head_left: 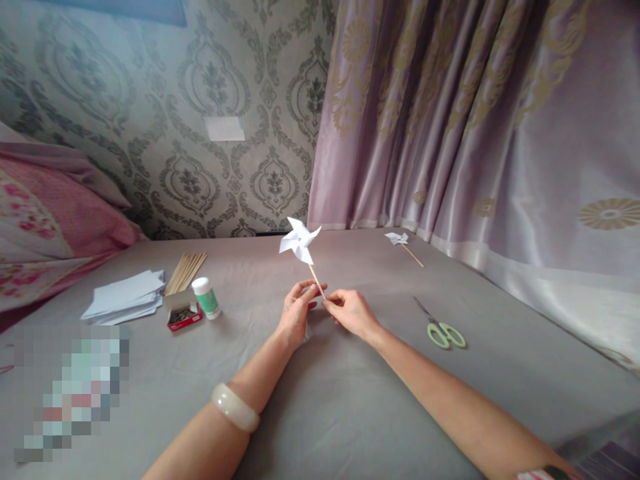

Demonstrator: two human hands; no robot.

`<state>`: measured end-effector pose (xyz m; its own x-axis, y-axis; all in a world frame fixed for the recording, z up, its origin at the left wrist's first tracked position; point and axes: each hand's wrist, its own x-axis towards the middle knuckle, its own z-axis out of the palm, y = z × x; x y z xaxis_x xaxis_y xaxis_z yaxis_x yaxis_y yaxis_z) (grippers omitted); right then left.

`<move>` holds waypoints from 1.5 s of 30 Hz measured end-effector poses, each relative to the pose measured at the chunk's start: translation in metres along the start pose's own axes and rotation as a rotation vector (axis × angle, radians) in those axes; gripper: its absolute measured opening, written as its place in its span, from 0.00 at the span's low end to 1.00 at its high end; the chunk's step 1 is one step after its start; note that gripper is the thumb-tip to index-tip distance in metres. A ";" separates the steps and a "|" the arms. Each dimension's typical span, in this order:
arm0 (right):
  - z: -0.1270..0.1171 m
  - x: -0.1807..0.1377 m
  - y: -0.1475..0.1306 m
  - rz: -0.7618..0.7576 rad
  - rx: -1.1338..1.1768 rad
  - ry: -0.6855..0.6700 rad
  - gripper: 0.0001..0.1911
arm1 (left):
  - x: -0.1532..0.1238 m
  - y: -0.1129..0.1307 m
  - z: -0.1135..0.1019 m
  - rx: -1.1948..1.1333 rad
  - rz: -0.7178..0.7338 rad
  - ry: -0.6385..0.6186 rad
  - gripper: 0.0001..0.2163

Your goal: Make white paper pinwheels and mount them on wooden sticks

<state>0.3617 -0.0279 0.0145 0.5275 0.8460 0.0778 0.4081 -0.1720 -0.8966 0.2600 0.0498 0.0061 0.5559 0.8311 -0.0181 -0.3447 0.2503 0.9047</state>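
A white paper pinwheel (300, 240) on a thin wooden stick is held up over the middle of the grey-covered surface (350, 400), its blades facing me. My left hand (299, 305) is closed around the stick partway down, thumb lying along it. At the stick's lower end, my right hand (350, 311) pinches it between thumb and fingers. The two hands are close together. Green-handled scissors (445, 333) lie to the right of my right hand, blades pointing away from me.
Farther right lies a second pinwheel (397, 239). On the left are stacked white paper sheets (123, 297), wooden sticks (186, 272), an open red box (184, 320) of small dark pieces and an upright white-and-green bottle (207, 298). A curtain (400, 120) borders the right side.
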 end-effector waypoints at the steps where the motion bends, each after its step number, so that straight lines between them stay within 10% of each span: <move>1: -0.003 0.002 0.001 0.046 0.050 0.010 0.04 | 0.000 0.000 0.000 0.008 -0.011 0.006 0.17; 24: -0.090 0.050 0.049 0.301 0.009 0.326 0.04 | 0.007 0.002 -0.002 0.040 -0.151 0.064 0.10; 45: -0.136 0.115 0.079 0.357 -0.526 0.388 0.07 | 0.010 0.001 -0.002 0.110 -0.167 0.051 0.12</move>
<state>0.5561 -0.0128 0.0118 0.8803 0.4710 0.0566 0.4139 -0.7044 -0.5766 0.2643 0.0596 0.0062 0.5584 0.8072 -0.1912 -0.1646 0.3338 0.9282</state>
